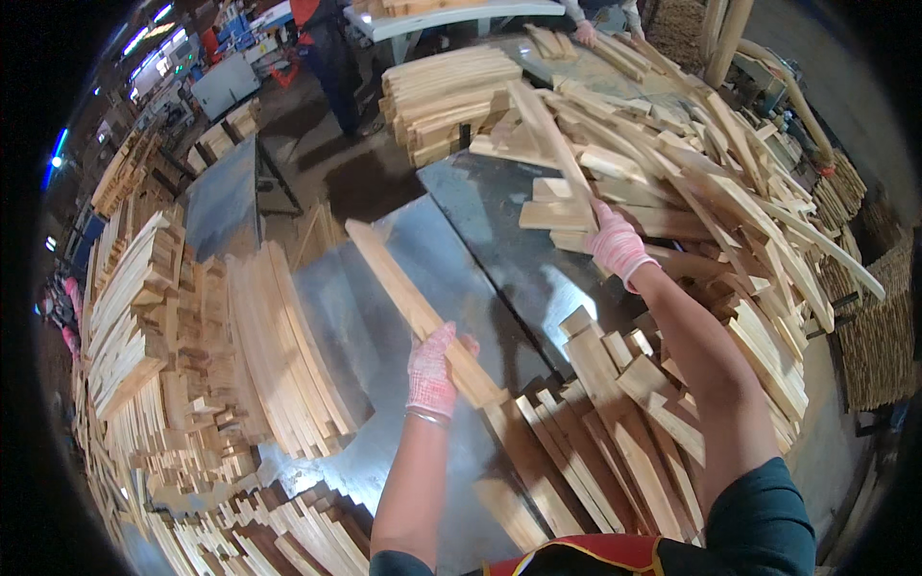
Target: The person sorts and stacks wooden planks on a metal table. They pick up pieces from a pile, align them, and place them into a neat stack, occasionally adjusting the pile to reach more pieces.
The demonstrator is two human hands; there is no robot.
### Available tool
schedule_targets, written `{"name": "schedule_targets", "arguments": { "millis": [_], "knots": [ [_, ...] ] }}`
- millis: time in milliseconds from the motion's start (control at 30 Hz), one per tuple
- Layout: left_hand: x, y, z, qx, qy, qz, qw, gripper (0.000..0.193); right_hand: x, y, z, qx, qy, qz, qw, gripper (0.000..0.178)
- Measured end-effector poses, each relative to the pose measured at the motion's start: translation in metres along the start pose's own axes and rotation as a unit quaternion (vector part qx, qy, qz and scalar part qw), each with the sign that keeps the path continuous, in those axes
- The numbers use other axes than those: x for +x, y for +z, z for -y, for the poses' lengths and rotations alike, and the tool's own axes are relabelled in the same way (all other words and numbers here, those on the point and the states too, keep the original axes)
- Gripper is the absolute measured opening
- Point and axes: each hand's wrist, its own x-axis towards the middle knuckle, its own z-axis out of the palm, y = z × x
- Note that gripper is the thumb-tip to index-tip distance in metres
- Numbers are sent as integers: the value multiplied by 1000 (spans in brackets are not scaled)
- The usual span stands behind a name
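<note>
A grey metal table (499,259) fills the middle of a wood workshop; on its near edge the left hand (431,370), in a pink glove, is closed around a long pale wooden slat (413,307) slanting up and away over the table; right of that, the right hand (615,245), also gloved, grips a second slat (552,144) pulled from the loose heap of slats (711,202) covering the table's right side; its fingers are hidden behind the wood; left of the table stand neat stacks of slats (279,355); beyond the table's far end another person's hand (584,32) is cut off at the picture's edge.
</note>
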Motion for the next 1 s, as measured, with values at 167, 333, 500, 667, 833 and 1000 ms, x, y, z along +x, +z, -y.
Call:
{"name": "schedule_targets", "arguments": {
  "millis": [167, 333, 500, 667, 833, 1000],
  "knots": [
    [-1, 2, -8, -23, -1, 57, 998, 39, -94, 21, 74, 716, 69, 258, 645, 54],
    [21, 26, -13, -24, -39, 40, 998, 37, -191, 98, 117, 299, -235, 140, 914, 69],
    [33, -74, -36, 92, 73, -86, 989, 39, -154, -23, 114, 43, -318, 114, 940, 71],
    [-3, -132, -92, 794, 228, -341, 448, 78, -121, -166, -19, -277, -202, -210, 916, 76],
    [-3, -145, -113, 852, 81, -360, 372, 84, -155, -221, -117, -301, -2, -179, 937, 78],
    [-17, -102, -110, 925, 43, -254, 281, 84, -154, -241, -160, -288, -7, -137, 948, 46]
  ]
}}
